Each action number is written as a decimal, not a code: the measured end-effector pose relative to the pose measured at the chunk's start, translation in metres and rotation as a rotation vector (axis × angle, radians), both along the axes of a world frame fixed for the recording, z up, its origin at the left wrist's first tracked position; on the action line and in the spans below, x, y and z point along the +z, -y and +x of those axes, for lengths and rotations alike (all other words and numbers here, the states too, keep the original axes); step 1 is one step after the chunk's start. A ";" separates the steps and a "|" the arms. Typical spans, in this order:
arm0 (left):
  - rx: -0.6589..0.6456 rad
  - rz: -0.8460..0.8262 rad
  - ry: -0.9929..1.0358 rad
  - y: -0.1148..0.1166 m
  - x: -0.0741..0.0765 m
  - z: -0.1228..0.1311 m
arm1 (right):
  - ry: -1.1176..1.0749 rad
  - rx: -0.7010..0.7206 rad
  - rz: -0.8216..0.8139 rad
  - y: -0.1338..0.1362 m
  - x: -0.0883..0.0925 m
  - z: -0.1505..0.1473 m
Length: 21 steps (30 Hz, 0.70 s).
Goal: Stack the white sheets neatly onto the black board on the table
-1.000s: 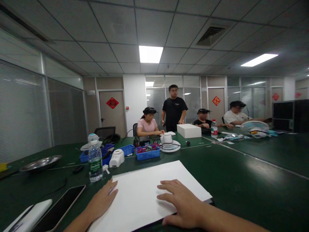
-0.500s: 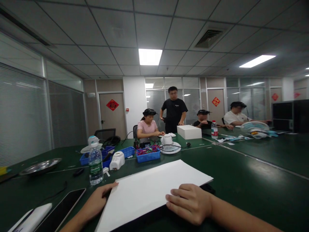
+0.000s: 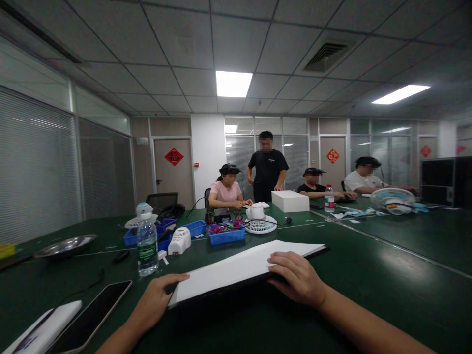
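Observation:
A stack of white paper (image 3: 228, 278) lies on a thin black board or folder (image 3: 321, 249), whose dark edge shows along the front and right. My left hand (image 3: 157, 297) grips the left edge, thumb on top of the sheets and fingers hidden beneath. My right hand (image 3: 297, 278) is closed over the front right edge, fingers on the paper and thumb below. Both paper and board are tilted, with the near edge raised off the table. A water bottle (image 3: 147, 248) stands just beyond my left hand.
A dark-screened phone (image 3: 92, 314) and a white device (image 3: 44, 327) lie at the near left. Beyond the paper are a blue bin of wires (image 3: 226, 236), white fan parts (image 3: 261, 224), a metal tray (image 3: 66, 246) and a white box (image 3: 290, 201). Several people are around the green table (image 3: 368, 295).
The near edge of the paper and board has risen, so the sheets look flatter and the black edge shows more. My right hand has moved slightly up with its fingers around the edge.

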<state>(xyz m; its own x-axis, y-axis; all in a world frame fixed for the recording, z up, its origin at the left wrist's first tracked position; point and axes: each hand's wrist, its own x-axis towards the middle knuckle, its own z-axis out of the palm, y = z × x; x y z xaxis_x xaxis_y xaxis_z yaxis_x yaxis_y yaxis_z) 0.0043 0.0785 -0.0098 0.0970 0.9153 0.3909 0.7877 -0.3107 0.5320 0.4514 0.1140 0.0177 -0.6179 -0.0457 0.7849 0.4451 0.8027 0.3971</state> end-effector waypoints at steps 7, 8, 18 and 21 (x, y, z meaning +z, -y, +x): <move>0.031 0.049 -0.068 -0.007 -0.010 0.000 | -0.084 -0.106 -0.073 0.008 0.018 -0.004; 0.075 0.055 -0.110 -0.007 -0.008 0.001 | -0.092 -0.135 -0.090 0.010 0.026 -0.004; 0.362 -0.024 -0.322 -0.008 -0.003 0.002 | 0.032 -0.541 -0.313 0.038 0.122 0.028; 0.398 -0.052 -0.319 -0.010 -0.007 -0.002 | 0.039 -0.713 -0.344 0.037 0.140 0.056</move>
<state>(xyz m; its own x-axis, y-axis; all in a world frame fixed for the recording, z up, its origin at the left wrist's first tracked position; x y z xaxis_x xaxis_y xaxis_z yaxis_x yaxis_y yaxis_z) 0.0021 0.0887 -0.0172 -0.1556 0.9229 0.3521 0.9653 0.0664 0.2525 0.5076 0.0770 0.1577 -0.4342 0.6125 0.6605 0.8889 0.4100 0.2042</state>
